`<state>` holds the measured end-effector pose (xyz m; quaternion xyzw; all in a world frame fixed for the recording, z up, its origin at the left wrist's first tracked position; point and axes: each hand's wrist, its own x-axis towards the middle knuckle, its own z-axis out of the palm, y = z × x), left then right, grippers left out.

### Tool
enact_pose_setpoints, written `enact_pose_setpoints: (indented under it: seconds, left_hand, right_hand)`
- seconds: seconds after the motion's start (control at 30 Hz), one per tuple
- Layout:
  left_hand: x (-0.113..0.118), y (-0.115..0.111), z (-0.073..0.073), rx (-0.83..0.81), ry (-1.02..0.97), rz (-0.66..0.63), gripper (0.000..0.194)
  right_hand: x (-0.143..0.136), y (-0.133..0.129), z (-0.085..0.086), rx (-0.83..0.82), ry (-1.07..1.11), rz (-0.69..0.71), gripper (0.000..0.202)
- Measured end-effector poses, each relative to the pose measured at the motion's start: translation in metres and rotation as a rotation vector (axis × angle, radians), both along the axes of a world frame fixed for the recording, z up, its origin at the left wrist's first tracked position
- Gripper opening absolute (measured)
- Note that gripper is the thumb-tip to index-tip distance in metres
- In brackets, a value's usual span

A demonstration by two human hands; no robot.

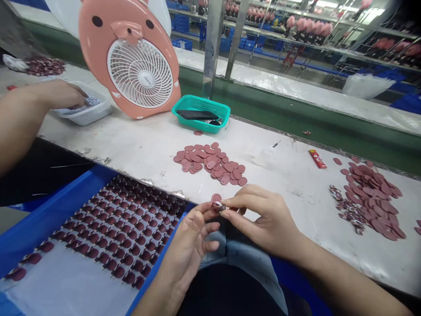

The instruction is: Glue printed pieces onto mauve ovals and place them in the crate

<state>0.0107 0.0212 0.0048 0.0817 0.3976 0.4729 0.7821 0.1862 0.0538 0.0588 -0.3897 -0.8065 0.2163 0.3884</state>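
Above my lap, at the table's front edge, my left hand [194,239] holds a dark pink oval disc [215,199] upright between thumb and fingers. My right hand [263,215] pinches a small dark and white figure piece [221,206] against the disc's face. Just beyond my hands lies a loose pile of oval discs [210,162] on the white table [148,149]. Farther right is a bigger pile of discs [375,193], with a heap of small figure pieces [348,210] beside it.
A blue crate [108,173] at lower left holds rows of assembled pieces. Behind stand a pink fan [95,52] and a green basket [200,102] with a phone. Another person's hand [66,94] reaches into a white tub [95,115]. A clear bottle [265,154] and red packet [317,159] lie right.
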Motion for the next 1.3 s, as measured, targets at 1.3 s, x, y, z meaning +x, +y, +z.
enact_pose_setpoints:
  seconds: [1.3]
  left_hand:
    - [-0.381,-0.054,-0.164,-0.437,1.949,0.017,0.034]
  right_hand:
    - [0.01,-0.007,-0.081,0.314,-0.351,0.055,0.018]
